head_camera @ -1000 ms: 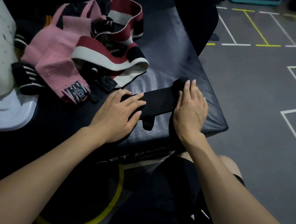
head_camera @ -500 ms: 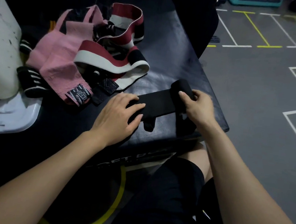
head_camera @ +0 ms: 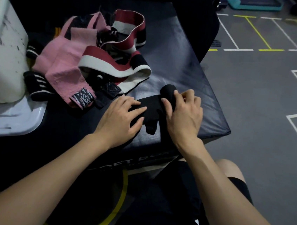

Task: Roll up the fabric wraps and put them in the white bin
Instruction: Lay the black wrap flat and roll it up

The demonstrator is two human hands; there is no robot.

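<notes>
- The right hand [head_camera: 184, 114] sat over the rolled end of the black wrap [head_camera: 152, 106], fingers bent down around the roll and thumb tucked against its near side, so the roll was gripped from above.
- The left hand [head_camera: 120, 117] lay flat on the other, unrolled stretch of the same wrap, fingers spread and nearly straight, pressing it to the surface without curling round it.
- Between the two hands a short flat span of the black wrap was bare, with a small tab hanging off its near edge; the rolled part poked out beyond the right fingertips on the far side.
- The wrap lay near the front right corner of the black padded box [head_camera: 182, 61], both forearms reaching in over its near edge.
- Just beyond the left hand, a pink wrap [head_camera: 65, 63] with a black printed label at its end sprawled loosely, touching a looped red, white and black band [head_camera: 112, 66] beside it.
- At the left edge of that heap lay a black wrap with white stripes [head_camera: 37, 86], partly under the pink one.
- The white bin [head_camera: 3, 42] stood at the far left, well apart from both hands, on a white lid or tray [head_camera: 14, 122].
- To the right the grey floor [head_camera: 264, 99] carried white and yellow painted lines.
</notes>
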